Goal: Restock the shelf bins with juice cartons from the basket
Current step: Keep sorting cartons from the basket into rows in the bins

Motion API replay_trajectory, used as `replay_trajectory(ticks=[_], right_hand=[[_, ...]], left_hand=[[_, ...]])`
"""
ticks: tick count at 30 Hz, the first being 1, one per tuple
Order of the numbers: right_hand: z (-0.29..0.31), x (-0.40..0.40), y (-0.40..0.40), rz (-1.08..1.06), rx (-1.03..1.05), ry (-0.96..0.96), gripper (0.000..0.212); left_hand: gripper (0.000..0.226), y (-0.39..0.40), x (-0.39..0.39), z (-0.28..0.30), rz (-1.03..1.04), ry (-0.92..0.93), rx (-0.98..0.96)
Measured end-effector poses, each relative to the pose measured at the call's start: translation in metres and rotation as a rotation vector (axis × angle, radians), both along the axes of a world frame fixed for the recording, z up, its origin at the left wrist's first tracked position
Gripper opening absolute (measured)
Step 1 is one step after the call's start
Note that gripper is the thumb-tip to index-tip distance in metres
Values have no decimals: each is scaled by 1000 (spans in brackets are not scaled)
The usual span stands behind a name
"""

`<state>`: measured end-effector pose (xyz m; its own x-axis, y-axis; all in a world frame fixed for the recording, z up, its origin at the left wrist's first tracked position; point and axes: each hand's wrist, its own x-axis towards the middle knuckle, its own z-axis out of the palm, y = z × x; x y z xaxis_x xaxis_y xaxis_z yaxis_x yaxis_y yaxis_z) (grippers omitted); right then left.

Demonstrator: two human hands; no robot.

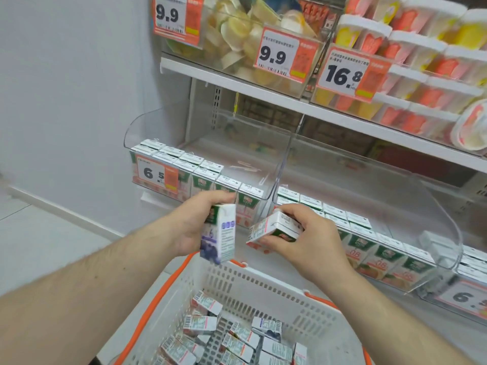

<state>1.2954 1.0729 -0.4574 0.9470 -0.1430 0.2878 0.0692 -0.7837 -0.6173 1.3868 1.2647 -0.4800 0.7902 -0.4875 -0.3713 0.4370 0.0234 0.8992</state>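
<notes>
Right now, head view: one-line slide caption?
Left hand holds a purple carton upright, right hand a tilted carton, above the basket before clear shelf bins.

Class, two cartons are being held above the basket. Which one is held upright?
The purple carton in the left hand stands upright; the pink-and-white carton gripped by the right hand lies tipped on its side.

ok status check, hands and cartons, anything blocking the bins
Left hand grips purple carton upright. Right hand grips red carton, tilted. Both above basket. Bins' open tops unobstructed.
</notes>
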Motion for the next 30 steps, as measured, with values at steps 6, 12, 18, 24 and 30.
replay_trajectory(ticks=[6, 12, 18, 24, 30], right_hand=[[15, 9, 10, 30, -84, -99, 50], [30, 13, 22, 168, -91, -208, 52], [31, 7, 15, 251, -29, -171, 77], [45, 28, 34, 221, -62, -102, 35], [79, 104, 32, -116, 170, 31, 13]], left_hand=[[36, -1, -5, -6, -149, -693, 477], [37, -8, -12, -4, -135, -808, 304], [54, 5, -11, 2, -144, -755, 167], [30, 6, -1, -1, -77, -710, 203], [3, 17, 19, 0, 201, -346, 211]])
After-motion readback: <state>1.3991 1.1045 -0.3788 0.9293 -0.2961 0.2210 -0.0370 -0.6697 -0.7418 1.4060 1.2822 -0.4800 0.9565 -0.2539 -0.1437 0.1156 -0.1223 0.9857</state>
